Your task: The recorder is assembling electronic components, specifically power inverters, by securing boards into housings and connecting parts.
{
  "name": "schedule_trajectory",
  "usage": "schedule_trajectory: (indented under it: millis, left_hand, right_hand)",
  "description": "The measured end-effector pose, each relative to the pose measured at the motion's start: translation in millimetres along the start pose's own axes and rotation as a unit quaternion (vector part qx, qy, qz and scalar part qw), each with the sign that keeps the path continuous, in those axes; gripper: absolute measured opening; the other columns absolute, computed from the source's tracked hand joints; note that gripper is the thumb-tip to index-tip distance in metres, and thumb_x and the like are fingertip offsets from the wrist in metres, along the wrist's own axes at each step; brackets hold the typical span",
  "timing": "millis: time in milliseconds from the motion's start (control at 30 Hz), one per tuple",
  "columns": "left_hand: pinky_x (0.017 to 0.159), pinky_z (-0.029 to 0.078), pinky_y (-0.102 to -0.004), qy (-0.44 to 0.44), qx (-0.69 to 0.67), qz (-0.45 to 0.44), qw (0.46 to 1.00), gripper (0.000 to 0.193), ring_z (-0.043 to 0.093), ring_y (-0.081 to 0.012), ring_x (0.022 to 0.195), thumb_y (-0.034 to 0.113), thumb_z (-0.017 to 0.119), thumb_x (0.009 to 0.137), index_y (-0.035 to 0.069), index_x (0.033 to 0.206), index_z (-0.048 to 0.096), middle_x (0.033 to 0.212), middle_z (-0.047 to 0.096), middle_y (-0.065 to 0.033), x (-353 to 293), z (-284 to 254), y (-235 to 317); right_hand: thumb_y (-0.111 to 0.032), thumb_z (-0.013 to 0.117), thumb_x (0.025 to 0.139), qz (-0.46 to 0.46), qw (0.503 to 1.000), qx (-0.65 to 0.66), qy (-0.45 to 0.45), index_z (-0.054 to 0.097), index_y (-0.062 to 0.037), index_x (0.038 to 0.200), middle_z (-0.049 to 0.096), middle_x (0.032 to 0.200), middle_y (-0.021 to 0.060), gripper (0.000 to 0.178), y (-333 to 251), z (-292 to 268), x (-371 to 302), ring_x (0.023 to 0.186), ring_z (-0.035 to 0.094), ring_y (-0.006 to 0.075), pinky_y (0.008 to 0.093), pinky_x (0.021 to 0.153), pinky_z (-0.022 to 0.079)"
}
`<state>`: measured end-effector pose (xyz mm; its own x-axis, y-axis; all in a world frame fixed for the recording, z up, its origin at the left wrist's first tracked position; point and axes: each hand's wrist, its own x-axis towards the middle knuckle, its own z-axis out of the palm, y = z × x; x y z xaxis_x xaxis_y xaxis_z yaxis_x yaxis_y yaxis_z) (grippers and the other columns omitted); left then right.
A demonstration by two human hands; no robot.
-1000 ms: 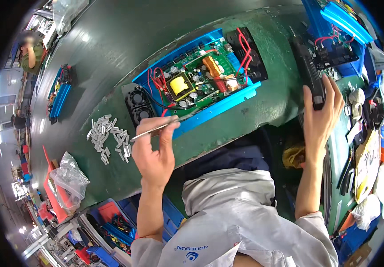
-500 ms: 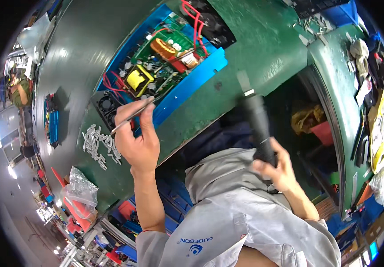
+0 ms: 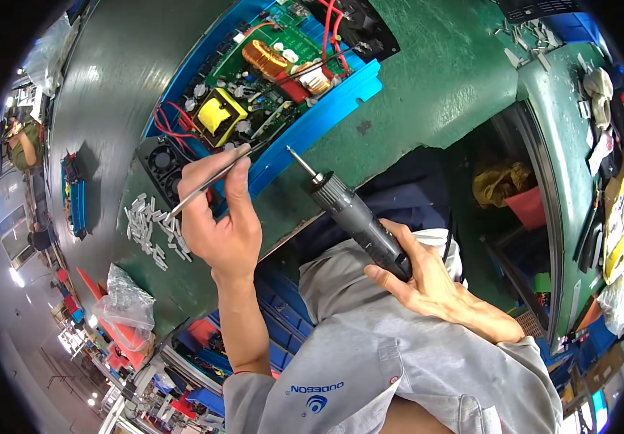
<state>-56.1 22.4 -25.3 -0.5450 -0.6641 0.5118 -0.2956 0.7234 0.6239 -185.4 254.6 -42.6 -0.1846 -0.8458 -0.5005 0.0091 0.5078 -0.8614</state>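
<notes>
Your right hand point(image 3: 435, 286) has swung the electric screwdriver point(image 3: 352, 213) up toward the circuit board point(image 3: 254, 94).
Left-hand point(image 3: 221, 224) fingers pinch tweezers point(image 3: 207, 182) at its edge; the bit hasn't touched it yet.

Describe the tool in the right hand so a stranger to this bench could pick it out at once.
Start at the green workbench and the open blue case with a green circuit board on it. Just below the case's near edge, over the person's lap, the right hand holds a dark grey electric screwdriver, bit pointing up at the case. It is thick and barrel-shaped, unlike the thin metal tweezers in the left hand.
</notes>
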Motion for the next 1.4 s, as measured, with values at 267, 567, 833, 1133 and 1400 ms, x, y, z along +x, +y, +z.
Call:
schedule_trajectory:
  millis: [267,567,833,1133,1400]
  left_hand:
    - [0.078,0.055,-0.0322,-0.031,0.027,0.044,0.998,0.012,0.068,-0.0238,0.087,-0.007,0.064,0.092,-0.003,0.103,0.059,0.097,0.07,-0.0155,5.7,-4.9,0.3]
    - [0.066,0.054,-0.0317,-0.022,-0.002,0.008,1.0,0.027,0.07,-0.0243,0.079,-0.003,0.077,0.082,0.004,0.104,0.063,0.095,0.074,-0.0095,1.5,-10.9,-3.4]
    - [0.069,0.057,-0.0329,-0.067,-0.026,0.004,0.997,0.025,0.072,-0.0283,0.081,-0.01,0.073,0.082,0.0,0.102,0.06,0.093,0.074,-0.0167,10.2,-15.0,-4.4]
    - [0.064,0.052,-0.0313,-0.07,0.0,0.006,0.998,0.029,0.07,-0.0228,0.075,0.0,0.077,0.082,0.007,0.106,0.062,0.095,0.075,-0.0079,5.2,-17.3,-5.3]
    - [0.073,0.057,-0.0355,-0.017,-0.097,-0.044,0.994,0.016,0.07,-0.0312,0.08,0.011,0.062,0.097,-0.001,0.105,0.056,0.095,0.071,-0.0239,5.7,-23.9,7.9]
  right_hand:
    - [-0.047,0.03,0.108,-0.038,0.993,0.11,-0.031,0.043,-0.0031,0.145,0.067,0.09,0.0149,0.059,19.6,-5.5,4.0,0.085,0.067,0.0293,0.0378,0.082,0.049]
    - [-0.075,0.026,0.097,0.14,0.896,0.379,-0.181,0.05,0.0041,0.137,0.062,0.071,0.0115,0.092,10.4,-14.8,5.6,0.055,0.052,0.0179,0.0315,0.052,0.041]
    - [-0.078,0.029,0.095,0.165,0.872,0.415,-0.201,0.047,0.0073,0.14,0.059,0.067,0.0129,0.098,12.4,-15.8,11.1,0.055,0.053,0.0203,0.0323,0.054,0.04]
    - [-0.063,0.064,0.084,0.151,0.893,0.389,-0.17,0.05,0.0056,0.137,0.065,0.082,0.0094,0.087,2.8,-10.9,4.5,0.071,0.058,0.0123,0.0262,0.066,0.041]
    - [-0.038,0.065,0.097,0.124,0.93,0.291,-0.185,0.056,-0.0053,0.117,0.06,0.087,0.0012,0.039,10.5,-17.5,0.7,0.078,0.053,0.0094,0.0269,0.069,0.042]
